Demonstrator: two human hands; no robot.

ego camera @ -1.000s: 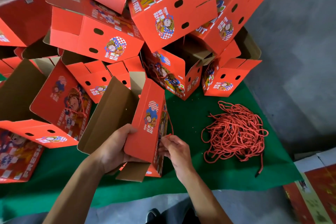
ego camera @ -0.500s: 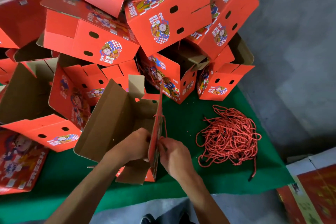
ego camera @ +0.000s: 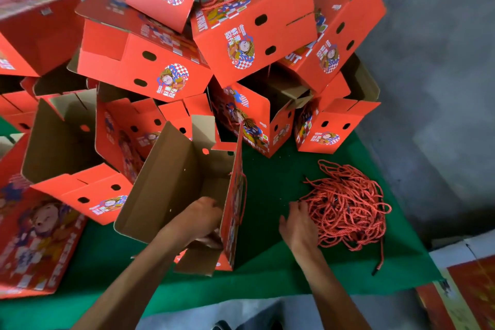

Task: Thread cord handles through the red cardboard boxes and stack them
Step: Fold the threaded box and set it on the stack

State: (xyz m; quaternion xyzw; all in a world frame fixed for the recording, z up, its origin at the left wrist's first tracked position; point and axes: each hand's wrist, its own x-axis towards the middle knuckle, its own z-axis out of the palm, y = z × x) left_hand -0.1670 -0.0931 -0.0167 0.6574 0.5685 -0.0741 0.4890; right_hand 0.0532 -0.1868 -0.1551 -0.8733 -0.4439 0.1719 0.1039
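Landmark: the open box point(ego camera: 182, 190) standing on the green mat point(ego camera: 270, 273); all places are given from it.

Left of the open box, a box with a large printed face point(ego camera: 34, 238) lies flat and another brown-lined box point(ego camera: 61, 142) gapes open. Behind it rises the stack of red boxes point(ego camera: 241, 43); I count about a dozen cartons in view, though overlaps at the frame's left edge stop me from fixing the figure.

At the open box itself, my left hand point(ego camera: 199, 218) grips the near end of its right wall, fingers curled round the cardboard edge. One cord point(ego camera: 244, 195) hangs down the wall's printed outer face; half a second ago my right hand was pinched against that face, so I judge this cord end now seated.

Right of the open box, my right hand point(ego camera: 301, 224) has left the wall and reaches the near edge of the cord pile point(ego camera: 348, 206), fingers loosely spread over the strands, nothing yet pinched that I can see. There is one pile; its strands are too tangled to count. I read this as fetching the next cord, with stacking of this box still to come.
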